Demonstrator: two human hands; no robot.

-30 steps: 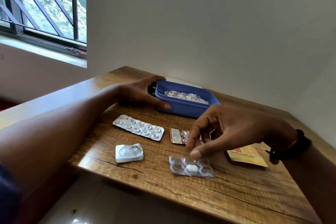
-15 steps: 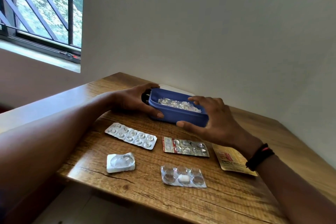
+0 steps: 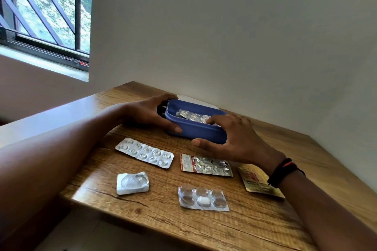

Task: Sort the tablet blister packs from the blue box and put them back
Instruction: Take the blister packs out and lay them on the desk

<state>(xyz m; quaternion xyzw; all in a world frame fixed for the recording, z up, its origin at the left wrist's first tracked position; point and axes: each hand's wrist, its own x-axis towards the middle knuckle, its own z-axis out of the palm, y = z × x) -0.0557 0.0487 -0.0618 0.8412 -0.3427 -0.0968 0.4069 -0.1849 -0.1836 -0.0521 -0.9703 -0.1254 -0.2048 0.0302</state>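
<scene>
**pillsorter:** Where the wooden table (image 3: 265, 224) ran back into the corner of the walls, the blue box (image 3: 195, 131) sat near the rear. A white lid (image 3: 196, 101) lay flat just behind it. The table's near and left edges were both in view. The widest bare wood was front right, between the loose packs and the near edge.

**deskgoblin:** ok, and the hands?

**pillsorter:** Both on the box. The left hand (image 3: 146, 112) gripped its left end, thumb along the near wall and fingers curled round the far side. The right hand (image 3: 234, 138) held the right end, thumb pressed on the near wall and fingers hooked over the rim. Its fingertips touched the foil inside, but I couldn't tell if they pinched anything.

**deskgoblin:** what was actually in it?

**pillsorter:** A small heap of silver blister packs (image 3: 190, 115), tilted, count unclear. Five things lay out on the wood, none touching:
- a silver ten-pocket pack (image 3: 144, 152) near the box on the left
- a red-edged pack (image 3: 206, 166) just below the right hand
- a yellow pack (image 3: 254, 181) partly hidden by the right wrist
- a white single blister (image 3: 132, 183) closer to the front edge
- a clear pack (image 3: 203, 199) with one white tablet, also close to the front edge
</scene>
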